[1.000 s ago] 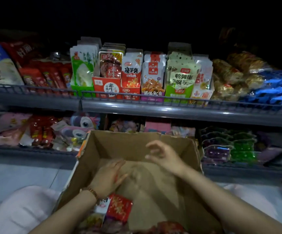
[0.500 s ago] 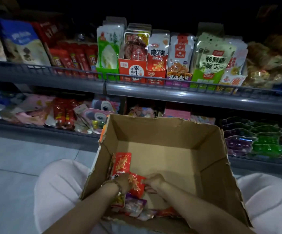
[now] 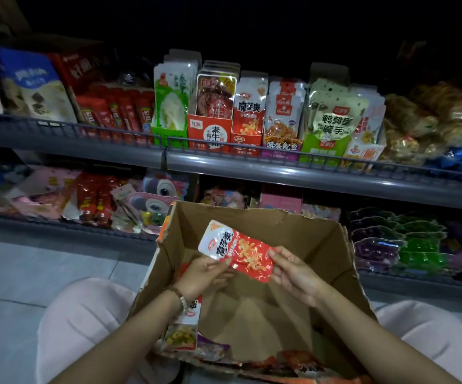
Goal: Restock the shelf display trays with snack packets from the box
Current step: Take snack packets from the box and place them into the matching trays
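Both hands hold one red and white snack packet [image 3: 236, 250] above the open cardboard box [image 3: 318, 239]. The left hand [image 3: 200, 275] has its fingers curled onto the packet's lower left edge; the right hand [image 3: 293, 273] pinches the red end with thumb and fingertips, its other fingers loosely bent. The packet lies tilted, white end up and to the left, red end down toward the right hand. A beaded bracelet [image 3: 181, 297] sits on the left wrist.

Below the left forearm, more packets [image 3: 182, 333] lie against the box's left wall and along its near edge; the arm hides part of them, and their print is too dim to read. The rest of the box floor under the hands is bare cardboard.

Beyond the hands, the upper shelf [image 3: 252, 173] carries a row of display trays [image 3: 210, 134] with packets standing upright behind a low wire rail. One tray, straight above the held packet, shows the same red and white design [image 3: 250, 112]. The lower shelf, just behind the box, is in shadow, and its goods are hard to make out. Everything above the upper shelf is dark. Pale trouser knees [image 3: 86, 314] show to either side of the box, cut off by the frame's bottom.
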Available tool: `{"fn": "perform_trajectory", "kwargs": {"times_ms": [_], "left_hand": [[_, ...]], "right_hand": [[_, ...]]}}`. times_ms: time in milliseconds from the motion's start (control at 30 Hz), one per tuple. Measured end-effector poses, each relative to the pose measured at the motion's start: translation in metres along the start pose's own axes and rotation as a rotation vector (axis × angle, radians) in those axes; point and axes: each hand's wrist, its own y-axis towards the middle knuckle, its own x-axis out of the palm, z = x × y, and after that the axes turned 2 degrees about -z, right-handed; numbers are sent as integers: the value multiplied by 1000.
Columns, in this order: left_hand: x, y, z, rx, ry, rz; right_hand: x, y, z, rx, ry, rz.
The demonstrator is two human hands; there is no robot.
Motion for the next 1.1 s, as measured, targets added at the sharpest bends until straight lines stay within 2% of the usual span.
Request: {"fn": "perform_trajectory", "kwargs": {"times_ms": [67, 167, 333, 467, 600, 733, 833, 900, 967, 1100], "left_hand": [[2, 2, 21, 61, -75, 37], [-2, 4, 47, 171, -95, 93], [-12, 10, 81, 288, -6, 136], [-23, 15, 113, 397, 175, 87], [-33, 26, 149, 502, 313, 85], [-36, 38, 185, 623, 350, 144], [-39, 52, 201, 651, 562, 219], [-40, 64, 204, 642, 848, 255], [-40, 76, 201, 647, 1082, 317], [-41, 95, 193, 607, 1219, 368]], "right_hand": [[5, -2, -7, -35, -39, -9], [14, -4, -15, -66, -225, -65], [39, 6, -47, -276, -516, -84], [67, 14, -97, -490, -688, -158], [90, 23, -144, -564, -790, -230], [103, 33, -187, -657, -877, -211], [106, 51, -225, -844, -815, -16], [106, 65, -247, -980, -766, 87], [107, 81, -261, -1077, -798, 114], [111, 107, -261, -969, -893, 81]]}}
